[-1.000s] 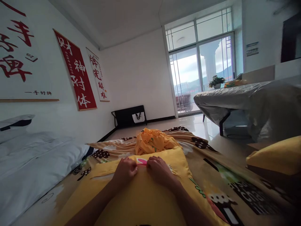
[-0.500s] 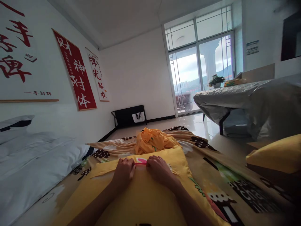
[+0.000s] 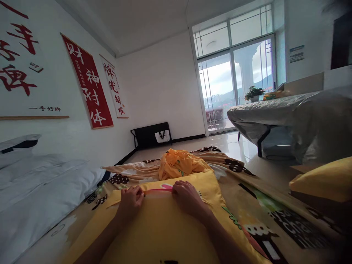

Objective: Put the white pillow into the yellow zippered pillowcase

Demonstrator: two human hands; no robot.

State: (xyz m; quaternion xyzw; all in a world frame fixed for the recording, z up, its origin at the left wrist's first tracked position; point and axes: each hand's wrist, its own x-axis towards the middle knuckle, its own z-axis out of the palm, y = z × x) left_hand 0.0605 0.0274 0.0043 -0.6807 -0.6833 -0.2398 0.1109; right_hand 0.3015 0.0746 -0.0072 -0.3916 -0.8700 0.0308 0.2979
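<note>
— Setting? White-walled room (image 3: 162,84), glossy tiled floor (image 3: 220,143), glazed balcony doors (image 3: 236,91) at the far end. Patterned blanket (image 3: 264,205) spread low across the foreground.

— Along the walls? Hung on the left: red calligraphy banner (image 3: 86,82), white scrolls either side. Parked beneath the far wall: black folding rack (image 3: 150,135).

— Bulky pieces nearby? Stood to the right: table under grey plastic sheeting (image 3: 280,113), potted plant (image 3: 253,94) on top. Piled at left: white bedding (image 3: 41,187). Seen at right edge: yellow cushion (image 3: 324,179).

— Centre of the shot? Lay flat on the blanket, directly before the camera: yellow pillowcase (image 3: 165,227), opening turned away. Heaped just beyond it: crumpled orange cloth (image 3: 180,165), blocking the blanket's far end.

— Hands? Left hand (image 3: 130,201) clenched on the pillowcase's far hem, fingers curled over the edge. Right hand (image 3: 187,196) pinched the same hem, well apart from the left. Stretched between the two: thin pink strip (image 3: 158,189) along the opening.
</note>
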